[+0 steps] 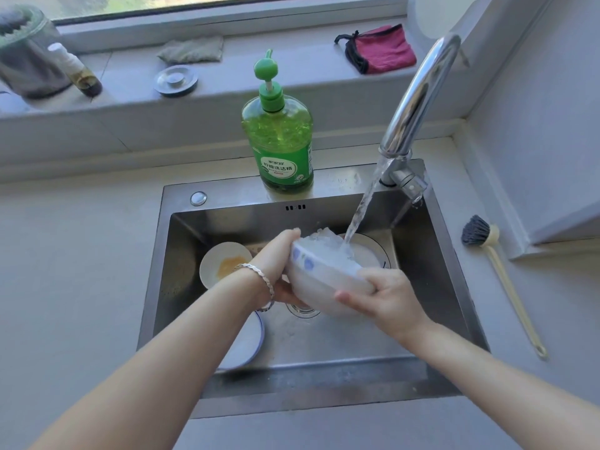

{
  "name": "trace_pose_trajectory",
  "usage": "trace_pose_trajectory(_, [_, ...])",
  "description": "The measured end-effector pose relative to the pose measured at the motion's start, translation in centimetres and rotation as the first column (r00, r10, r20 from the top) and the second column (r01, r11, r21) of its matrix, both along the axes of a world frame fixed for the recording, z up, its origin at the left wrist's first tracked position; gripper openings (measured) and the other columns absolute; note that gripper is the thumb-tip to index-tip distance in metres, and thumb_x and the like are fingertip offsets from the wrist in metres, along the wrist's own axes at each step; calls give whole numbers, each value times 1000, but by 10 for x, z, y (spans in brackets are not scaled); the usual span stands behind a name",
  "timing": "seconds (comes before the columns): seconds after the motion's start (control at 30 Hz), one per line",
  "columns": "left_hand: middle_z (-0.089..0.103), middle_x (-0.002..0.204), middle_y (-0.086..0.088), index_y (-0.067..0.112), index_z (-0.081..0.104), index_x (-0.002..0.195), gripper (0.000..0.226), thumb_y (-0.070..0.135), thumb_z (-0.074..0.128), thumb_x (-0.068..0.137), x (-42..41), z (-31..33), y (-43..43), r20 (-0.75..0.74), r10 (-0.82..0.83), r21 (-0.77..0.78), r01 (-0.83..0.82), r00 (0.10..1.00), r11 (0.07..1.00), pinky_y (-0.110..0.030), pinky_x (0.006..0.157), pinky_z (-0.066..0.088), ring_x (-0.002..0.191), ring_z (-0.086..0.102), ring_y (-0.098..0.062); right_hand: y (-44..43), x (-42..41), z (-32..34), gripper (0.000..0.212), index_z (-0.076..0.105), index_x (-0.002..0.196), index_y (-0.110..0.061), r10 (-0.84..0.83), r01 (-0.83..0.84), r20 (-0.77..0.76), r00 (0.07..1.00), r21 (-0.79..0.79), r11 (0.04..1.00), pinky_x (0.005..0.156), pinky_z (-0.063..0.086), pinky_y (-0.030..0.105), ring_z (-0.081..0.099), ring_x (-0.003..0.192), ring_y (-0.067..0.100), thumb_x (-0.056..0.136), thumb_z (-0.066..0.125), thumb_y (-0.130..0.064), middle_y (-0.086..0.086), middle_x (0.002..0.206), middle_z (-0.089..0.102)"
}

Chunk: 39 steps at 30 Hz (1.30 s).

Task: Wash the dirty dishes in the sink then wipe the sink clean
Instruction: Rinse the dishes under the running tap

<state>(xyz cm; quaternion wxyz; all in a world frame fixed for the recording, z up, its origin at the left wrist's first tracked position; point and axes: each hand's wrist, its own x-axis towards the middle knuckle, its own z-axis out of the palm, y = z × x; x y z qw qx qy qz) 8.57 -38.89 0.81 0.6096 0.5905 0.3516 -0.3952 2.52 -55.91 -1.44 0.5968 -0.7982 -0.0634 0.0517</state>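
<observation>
- A white bowl with blue spots is held over the middle of a steel sink, its mouth tipped away from the viewer.
- The left hand grips the bowl at its 9 o'clock, with the thumb on the rim and the fingers curled underneath. A silver bracelet circles that wrist.
- The right hand grips the bowl at its 4 o'clock, fingers wrapped round the outer wall.
- Water runs from a chrome faucet at the sink's 1 o'clock and lands inside the bowl at its far edge.
- The drain shows just under the bowl.
- A stained plate with orange residue lies in the sink at 9 o'clock from the bowl, partly behind the left wrist.
- A blue-rimmed plate lies at the sink's 7 o'clock, partly covered by the left forearm.
- A far plate sits behind the bowl at its 1 o'clock.
- A green soap bottle with a pump stands on the sink's back ledge at 12 o'clock.
- A brush lies on the grey counter at 3 o'clock from the sink.
- On the windowsill sit a pink cloth, a grey cloth and a metal plug.
</observation>
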Motion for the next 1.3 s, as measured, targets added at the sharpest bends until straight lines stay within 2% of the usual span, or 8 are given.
trace_pose_trajectory(0.13, [37,147,-2,32,28,142,49,49,19,98,-6,-10,-13,384,-461,410,300,800,862,-38,108,32,130,39,-24,14,14,1,44,52,49,-19,-402,507,-415,816,180,843,40,35,12,47,42,-2,83,54,-46,-14,43,52])
trace_pose_trajectory(0.23, [22,154,-2,21,22,146,50,38,19,100,-25,-18,-21,617,-543,564,161,570,810,-24,115,5,143,13,-19,17,26,2,37,63,71,-21,-409,643,-608,681,229,731,50,49,20,63,65,2,90,47,-50,-14,67,67])
trace_pose_trajectory(0.47, [36,148,-7,17,47,136,48,36,35,93,-22,-22,-55,484,-837,861,29,256,507,-50,112,19,140,23,-29,24,37,3,41,65,77,-20,-427,689,-704,568,123,714,69,54,31,66,80,17,89,47,-54,1,83,70])
trace_pose_trajectory(0.63, [63,99,-3,22,63,90,26,30,38,94,27,-13,-55,465,-701,669,304,540,678,-32,80,42,97,53,-26,19,32,8,47,66,70,-6,-442,549,-538,718,48,834,62,46,27,60,72,16,90,52,-46,5,74,70])
trace_pose_trajectory(0.8, [56,126,-17,14,55,102,24,29,36,99,25,-23,-38,380,-197,299,81,904,951,-30,88,42,105,55,-23,2,39,9,40,66,69,-18,-467,621,-609,641,54,782,45,42,19,60,66,11,86,53,-52,-8,70,67])
trace_pose_trajectory(0.93, [47,138,-4,11,45,135,44,28,25,100,-15,-28,-51,693,-333,488,-77,639,869,-11,98,20,131,36,-17,5,46,5,41,62,74,-19,-467,674,-685,559,48,737,45,41,20,59,72,12,86,50,-56,-5,81,65])
trace_pose_trajectory(1.13, [-2,156,-2,13,14,148,65,41,22,90,-20,-28,-63,616,-653,729,-4,441,685,-31,114,-7,144,-8,-13,16,50,2,42,60,68,-17,-492,739,-708,507,62,671,41,44,19,61,60,9,88,51,-52,-6,67,64])
trace_pose_trajectory(1.3, [-16,146,4,11,-4,145,62,22,35,98,-53,-38,-64,630,-734,737,103,251,668,-14,108,-19,138,-22,-9,2,57,2,43,58,91,-14,-529,850,-778,339,12,527,44,40,24,58,65,16,85,53,-56,0,77,61])
